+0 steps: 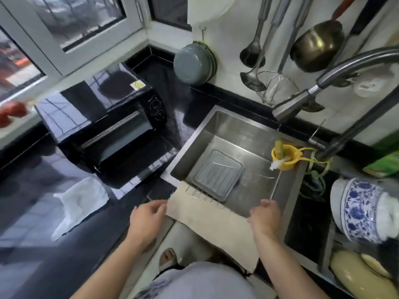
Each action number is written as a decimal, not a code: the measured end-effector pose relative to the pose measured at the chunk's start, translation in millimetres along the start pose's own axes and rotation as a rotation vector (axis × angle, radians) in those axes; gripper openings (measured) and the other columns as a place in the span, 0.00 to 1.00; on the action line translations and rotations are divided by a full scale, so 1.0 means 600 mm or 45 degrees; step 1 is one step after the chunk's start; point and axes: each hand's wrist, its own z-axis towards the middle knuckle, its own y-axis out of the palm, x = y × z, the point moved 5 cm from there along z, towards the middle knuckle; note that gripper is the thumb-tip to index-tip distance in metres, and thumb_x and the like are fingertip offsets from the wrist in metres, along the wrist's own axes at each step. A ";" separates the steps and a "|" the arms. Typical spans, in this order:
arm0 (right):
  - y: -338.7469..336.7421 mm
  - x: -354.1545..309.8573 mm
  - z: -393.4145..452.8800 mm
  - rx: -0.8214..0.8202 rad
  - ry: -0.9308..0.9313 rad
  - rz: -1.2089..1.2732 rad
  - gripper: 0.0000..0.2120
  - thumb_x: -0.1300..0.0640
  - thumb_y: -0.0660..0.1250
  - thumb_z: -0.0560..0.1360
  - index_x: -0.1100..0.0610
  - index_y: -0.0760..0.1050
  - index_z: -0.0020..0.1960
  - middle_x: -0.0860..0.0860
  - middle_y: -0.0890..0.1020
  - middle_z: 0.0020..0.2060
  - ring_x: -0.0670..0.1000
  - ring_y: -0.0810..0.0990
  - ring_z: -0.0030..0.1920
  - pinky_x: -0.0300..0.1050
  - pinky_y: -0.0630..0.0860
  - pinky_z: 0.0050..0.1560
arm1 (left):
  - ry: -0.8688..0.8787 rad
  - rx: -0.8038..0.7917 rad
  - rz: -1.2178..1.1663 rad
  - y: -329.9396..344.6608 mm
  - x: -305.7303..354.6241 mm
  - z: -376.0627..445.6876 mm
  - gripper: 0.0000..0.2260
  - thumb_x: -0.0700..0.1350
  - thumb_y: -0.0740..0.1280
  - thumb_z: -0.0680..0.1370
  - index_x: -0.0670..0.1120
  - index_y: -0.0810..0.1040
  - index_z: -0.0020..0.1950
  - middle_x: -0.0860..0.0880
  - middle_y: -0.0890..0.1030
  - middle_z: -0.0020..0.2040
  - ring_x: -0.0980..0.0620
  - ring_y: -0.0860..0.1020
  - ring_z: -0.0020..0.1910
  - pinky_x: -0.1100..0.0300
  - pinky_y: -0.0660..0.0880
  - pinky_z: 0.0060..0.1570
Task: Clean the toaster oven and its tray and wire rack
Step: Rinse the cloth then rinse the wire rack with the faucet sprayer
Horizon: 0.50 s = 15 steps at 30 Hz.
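Both hands hold a beige rectangular cloth (pixel 212 223) over the near rim of the steel sink (pixel 194 134): left hand (pixel 146 221) pinches its left corner, right hand (pixel 265 216) grips the right edge together with the thin metal wire rack (pixel 205 196) lying partly under the cloth. Grey rectangular tray (pixel 218 173) sits flat on the sink floor; black toaster oven (pixel 103 126) stands on the dark counter left of the sink, door open

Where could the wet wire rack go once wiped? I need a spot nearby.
Bare dark counter lies between the toaster oven, the grey bowls and the sink. More lies left of the white cloth. The sink floor holds the tray; the side right of the sink is crowded with bowls.
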 end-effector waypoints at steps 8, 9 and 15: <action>0.041 -0.013 -0.079 0.053 -0.079 0.154 0.12 0.69 0.53 0.81 0.58 0.72 0.57 0.56 0.81 0.38 0.54 0.80 0.39 0.42 0.72 0.31 | -0.299 0.531 0.192 -0.155 -0.203 0.046 0.20 0.40 0.62 0.81 0.40 0.70 0.74 0.38 0.72 0.71 0.34 0.73 0.66 0.40 0.72 0.61; 0.047 -0.016 -0.086 0.044 -0.109 0.141 0.11 0.66 0.53 0.82 0.57 0.72 0.57 0.56 0.81 0.38 0.53 0.80 0.39 0.41 0.72 0.30 | -0.287 0.492 0.261 -0.177 -0.233 0.061 0.22 0.39 0.62 0.82 0.39 0.68 0.76 0.37 0.69 0.74 0.34 0.70 0.70 0.40 0.70 0.65; 0.053 -0.030 -0.114 0.030 -0.180 0.097 0.10 0.60 0.53 0.85 0.54 0.72 0.57 0.54 0.81 0.39 0.52 0.79 0.37 0.40 0.71 0.30 | -0.280 0.095 0.806 -0.184 -0.327 0.074 0.13 0.43 0.64 0.81 0.46 0.76 0.65 0.41 0.83 0.52 0.37 0.80 0.54 0.48 0.70 0.55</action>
